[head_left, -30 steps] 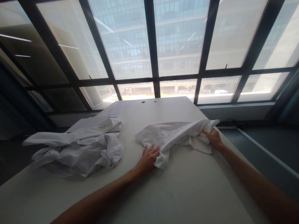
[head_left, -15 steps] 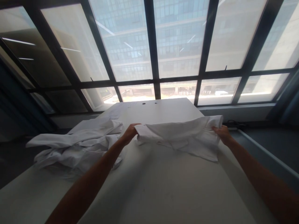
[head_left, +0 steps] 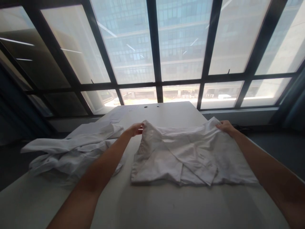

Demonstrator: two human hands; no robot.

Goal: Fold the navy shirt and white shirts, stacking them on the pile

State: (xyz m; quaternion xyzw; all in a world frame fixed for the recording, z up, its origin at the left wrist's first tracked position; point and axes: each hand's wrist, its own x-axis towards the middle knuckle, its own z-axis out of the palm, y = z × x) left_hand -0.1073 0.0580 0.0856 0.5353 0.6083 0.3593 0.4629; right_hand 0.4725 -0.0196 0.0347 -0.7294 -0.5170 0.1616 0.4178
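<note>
A white garment (head_left: 166, 159), seemingly a shirt with a sleeve folded across its front, hangs between my two hands. My left hand (head_left: 137, 129) pinches its upper left corner. At the opposite upper corner, my right hand (head_left: 226, 126) grips the cloth, fingers closed. The upper edge sags slightly between them, and the lower edge is close to or touching the white table (head_left: 166, 210); I cannot tell which. To the left lies a crumpled pile of white cloth (head_left: 71, 149), partly behind my left forearm.
Sheets of paper (head_left: 116, 117) lie on the table's far left part. Two small dark round spots mark the far end of the tabletop. Large dark-framed windows (head_left: 135, 47) rise behind it, with a dark curtain (head_left: 14, 92) at the left.
The garment has opened out from a narrow, gathered strip to a wide panel reaching down toward me. Both hands have stayed on its corners, the left one slightly higher.
</note>
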